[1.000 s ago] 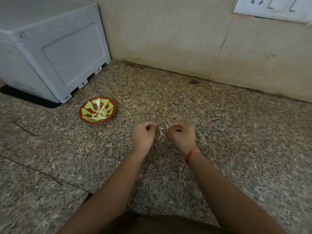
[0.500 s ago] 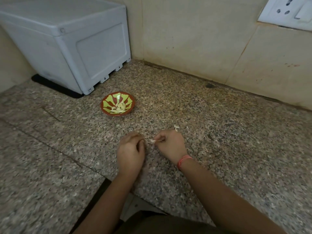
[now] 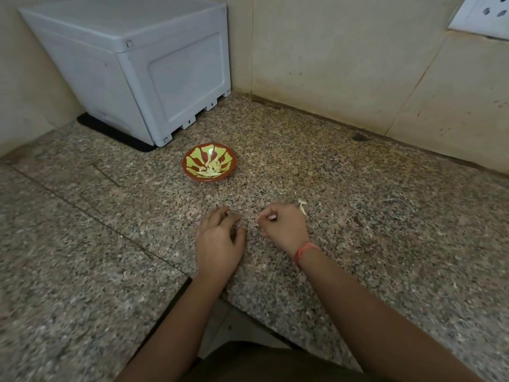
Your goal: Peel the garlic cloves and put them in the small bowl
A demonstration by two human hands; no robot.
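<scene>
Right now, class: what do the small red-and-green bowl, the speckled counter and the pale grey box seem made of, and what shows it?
The small red-and-green bowl: probably glazed clay; glossy highlight inside, terracotta-coloured wall.
The speckled counter: granite-like stone, dull sheen; mottled grains, slab joints.
The pale grey box: moulded plastic, matt; rounded edges, recessed panel.

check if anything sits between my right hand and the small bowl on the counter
Nothing visible does. Only bare counter lies between the right hand, which pinches a pale piece, and the small bowl. The left hand rests beside that path, and a peel scrap lies beyond the right hand, away from the bowl.
</scene>
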